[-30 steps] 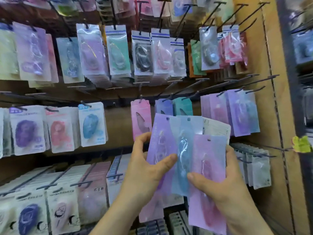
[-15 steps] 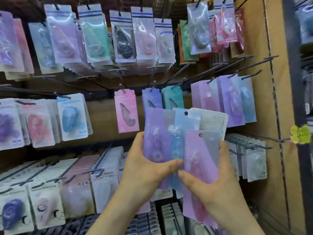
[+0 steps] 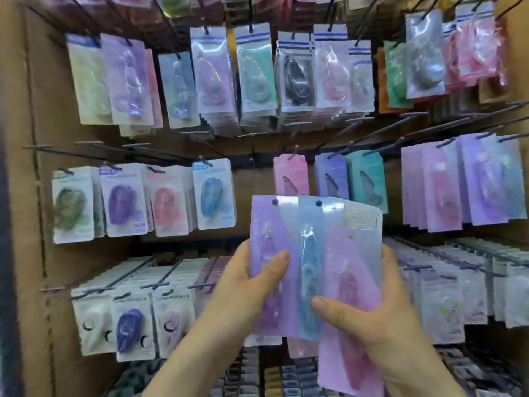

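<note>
Brown board display wall (image 3: 31, 213) fills your view, hung in rows with blister-carded packs. Nearest are the pink hanging pack (image 3: 290, 176), the violet hanging pack (image 3: 330, 177) and the teal hanging pack (image 3: 366, 179), just above and behind what you hold. Long black wire hooks (image 3: 372, 130) jut toward you between the rows, several of them bare. Risk one: raise your load without looking and a hook tip may snag a card edge or jab a knuckle. The work in hand is a fan of four flat packs, held up in front of the middle row and apart from the wall as far as the view shows. The purple carded pack (image 3: 264, 224) is at left and the translucent blue carded pack (image 3: 310, 253) in the middle. The pink-lilac carded pack (image 3: 355, 270) is lowest and frontmost at right, and the white-backed pack (image 3: 362, 217) is tucked behind at upper right. Your left hand (image 3: 243, 287) grips the purple one, thumb across its face, fingers behind. Your right hand (image 3: 380, 319) grips the pink-lilac one likewise, thumb tip resting on the lower blue. Risk two: the blue pack looks merely sandwiched, glossy film on glossy film, so spreading the fan wider likely lets it slide out the bottom. Risk three: the white-backed pack is mostly hidden, I cannot tell which fingers hold it, and it may drop unnoticed. Smallest point: the punched hang holes (image 3: 318, 203) sit misaligned, so threading all at once onto one hook would likely miss or tear a card.
</note>
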A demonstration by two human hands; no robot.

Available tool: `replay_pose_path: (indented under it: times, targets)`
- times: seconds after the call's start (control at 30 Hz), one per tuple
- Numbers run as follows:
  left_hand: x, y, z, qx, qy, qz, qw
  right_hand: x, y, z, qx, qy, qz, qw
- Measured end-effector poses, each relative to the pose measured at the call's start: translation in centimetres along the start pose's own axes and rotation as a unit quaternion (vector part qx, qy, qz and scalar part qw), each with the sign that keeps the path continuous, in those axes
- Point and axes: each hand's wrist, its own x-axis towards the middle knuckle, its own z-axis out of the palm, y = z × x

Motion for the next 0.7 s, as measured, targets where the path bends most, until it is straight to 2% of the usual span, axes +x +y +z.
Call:
replay_pose_path:
  times: [0.07,0.2,0.3,0.53,0.7]
  targets:
    - [-0.5,0.2,-2.4,-0.011,0.007,-0.007,1.0,0.0,0.7,2.2,0.02,-0.001,0.006,1.0]
    - [-1.5,0.8,-6.6,0.006,0.073,0.02,0.997,-0.2,1.8,6.1,0.056,0.005,0.019,0.998]
    - [-1.8,1.6,-9.0,0.001,0.109,0.036,0.993,-0.1,1.8,7.9,0.007,0.016,0.013,1.0]
    - [-0.5,2.4,-11.7,0.109,0.07,0.119,0.984,0.5,0.9,9.0,-0.074,0.02,-0.019,0.997]
    - [1.8,4.0,-10.2,0.114,0.02,0.149,0.982,0.9,0.0,5.8,-0.134,0.049,-0.027,0.989]
